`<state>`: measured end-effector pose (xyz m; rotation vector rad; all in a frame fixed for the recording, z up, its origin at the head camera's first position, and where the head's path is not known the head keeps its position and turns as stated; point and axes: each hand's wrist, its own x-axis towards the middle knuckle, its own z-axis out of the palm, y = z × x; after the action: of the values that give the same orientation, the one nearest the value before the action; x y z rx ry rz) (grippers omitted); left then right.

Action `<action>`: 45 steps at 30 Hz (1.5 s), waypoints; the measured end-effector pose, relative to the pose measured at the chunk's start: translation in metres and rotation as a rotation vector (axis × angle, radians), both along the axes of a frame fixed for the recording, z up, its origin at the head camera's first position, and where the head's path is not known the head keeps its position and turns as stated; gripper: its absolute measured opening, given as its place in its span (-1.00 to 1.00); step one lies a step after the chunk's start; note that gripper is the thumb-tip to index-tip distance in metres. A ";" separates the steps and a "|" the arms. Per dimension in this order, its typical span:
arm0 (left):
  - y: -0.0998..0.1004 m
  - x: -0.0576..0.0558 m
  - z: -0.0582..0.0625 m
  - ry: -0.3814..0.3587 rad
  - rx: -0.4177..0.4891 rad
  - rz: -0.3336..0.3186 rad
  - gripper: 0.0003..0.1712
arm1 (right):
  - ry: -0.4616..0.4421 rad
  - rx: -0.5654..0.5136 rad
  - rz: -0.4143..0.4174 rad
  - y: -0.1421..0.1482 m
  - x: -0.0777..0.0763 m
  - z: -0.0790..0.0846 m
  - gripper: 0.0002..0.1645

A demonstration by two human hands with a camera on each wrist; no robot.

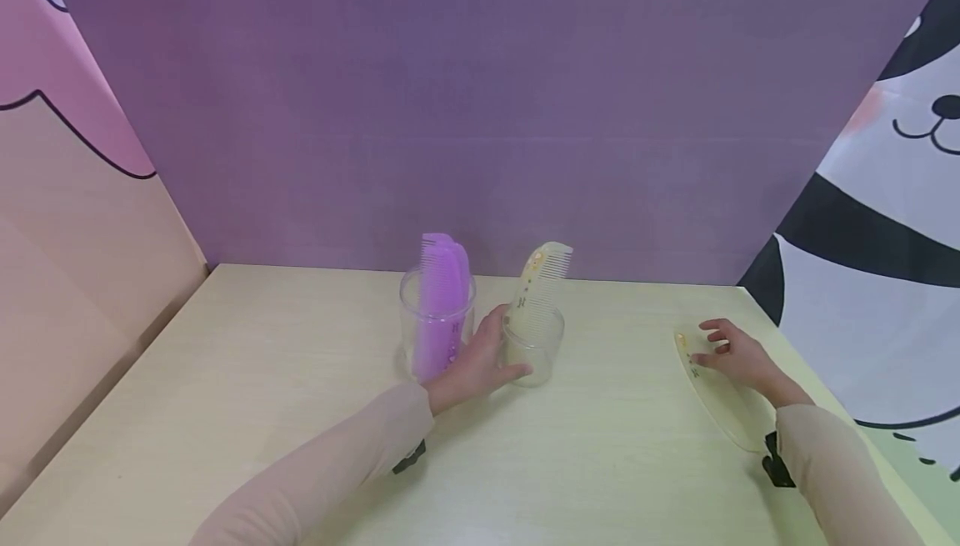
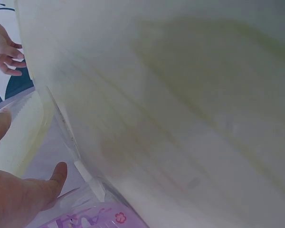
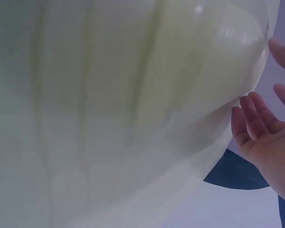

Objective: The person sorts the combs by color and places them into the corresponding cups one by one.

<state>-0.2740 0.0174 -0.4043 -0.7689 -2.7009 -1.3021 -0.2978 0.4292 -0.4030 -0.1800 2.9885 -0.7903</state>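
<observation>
My left hand (image 1: 476, 363) reaches around the small clear cup (image 1: 542, 356), fingers at its far left side and thumb across its front. A pale yellow comb (image 1: 534, 288) stands tilted in that cup, teeth facing right. In the left wrist view, the thumb and a fingertip (image 2: 2, 118) lie along the cup wall. At the right, my right hand (image 1: 738, 358) hovers over another pale yellow comb (image 1: 705, 392) lying flat on the table. Its thumb is right at the comb's printed spine, with the fingers spread apart from the thumb.
Left of the small cup stands a larger clear cup (image 1: 407, 325) holding purple combs (image 1: 444, 304), close beside my left wrist. The pale table (image 1: 300, 346) ends at a purple backdrop (image 1: 487, 112). A panda-print panel (image 1: 885, 279) borders the right edge.
</observation>
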 end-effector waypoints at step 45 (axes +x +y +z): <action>0.001 -0.001 -0.001 -0.018 0.005 0.001 0.04 | -0.202 -0.097 -0.042 -0.015 -0.001 0.008 -0.02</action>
<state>-0.2747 0.0183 -0.4053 -0.7597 -2.7103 -1.3212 -0.2983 0.4141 -0.3951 -0.0384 2.7756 -0.9008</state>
